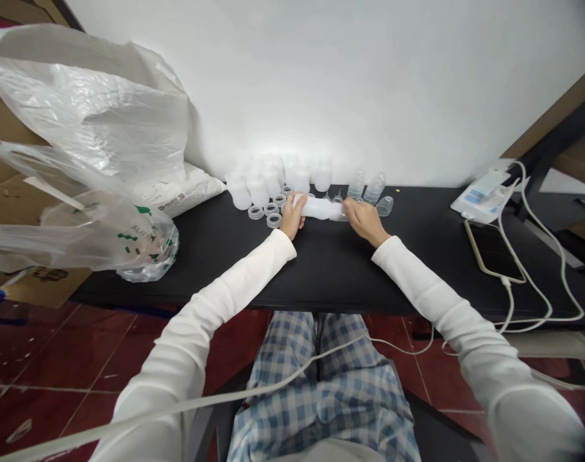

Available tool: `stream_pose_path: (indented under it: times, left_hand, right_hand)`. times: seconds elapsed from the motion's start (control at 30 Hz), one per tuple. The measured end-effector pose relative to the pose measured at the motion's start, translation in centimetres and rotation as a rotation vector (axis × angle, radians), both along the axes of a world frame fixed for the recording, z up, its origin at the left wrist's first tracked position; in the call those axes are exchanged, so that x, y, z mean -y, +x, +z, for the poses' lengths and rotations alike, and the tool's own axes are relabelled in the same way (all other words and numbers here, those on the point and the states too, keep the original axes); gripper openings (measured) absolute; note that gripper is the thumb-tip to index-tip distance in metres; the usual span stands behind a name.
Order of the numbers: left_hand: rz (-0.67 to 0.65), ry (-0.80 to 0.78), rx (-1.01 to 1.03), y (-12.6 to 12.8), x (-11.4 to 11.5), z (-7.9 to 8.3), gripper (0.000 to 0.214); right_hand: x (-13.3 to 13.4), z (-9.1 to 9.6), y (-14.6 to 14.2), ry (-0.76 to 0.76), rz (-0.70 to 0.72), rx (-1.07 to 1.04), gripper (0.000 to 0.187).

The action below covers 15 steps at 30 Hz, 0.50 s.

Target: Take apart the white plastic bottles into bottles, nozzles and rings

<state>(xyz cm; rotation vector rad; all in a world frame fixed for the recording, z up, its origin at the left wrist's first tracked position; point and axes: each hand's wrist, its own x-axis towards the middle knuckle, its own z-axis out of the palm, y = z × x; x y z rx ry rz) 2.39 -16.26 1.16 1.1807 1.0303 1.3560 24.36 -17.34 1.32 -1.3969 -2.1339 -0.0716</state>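
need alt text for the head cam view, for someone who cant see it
A person's left hand and right hand, in white sleeves, hold a translucent white plastic bottle sideways over a black table. Clear plastic rings and upright translucent bottles sit on the table beyond, near a white wall.

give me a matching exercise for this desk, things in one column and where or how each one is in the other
1. bottle
2. rings
3. phone
4. bag

A. attached to a white cable
B. held between the left hand and right hand
C. bunched up at far left
D. lying beside the left hand

Pairs: 1-B, 2-D, 3-A, 4-C
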Motion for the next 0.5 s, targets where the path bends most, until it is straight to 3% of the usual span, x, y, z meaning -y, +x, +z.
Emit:
stream_pose_path:
  times: [0.1, 0.23, 0.37, 0.5]
  left_hand:
    - [0.081, 0.078, -0.034, 0.0, 0.1, -0.2, 0.034]
    - [0.175, 0.061, -0.055, 0.0, -0.2, -0.4, 0.035]
    - [0.122, -0.038, -0.035, 0.1, -0.3, -0.2, 0.033]
    - [0.131, -0.096, -0.014, 0.2, -0.3, 0.2, 0.032]
  right_hand:
    - [-0.1, -0.1, 0.1, -0.112, 0.07, -0.04, 0.047]
    - [-0.9, -1.0, 0.0, 0.072, 0.196, -0.137, 0.04]
    - [-1.8, -2.1, -0.1, 0.197, 0.269, -0.084, 0.026]
    - [-1.4, -2.0, -0.5, 0.187, 0.298, -0.074, 0.039]
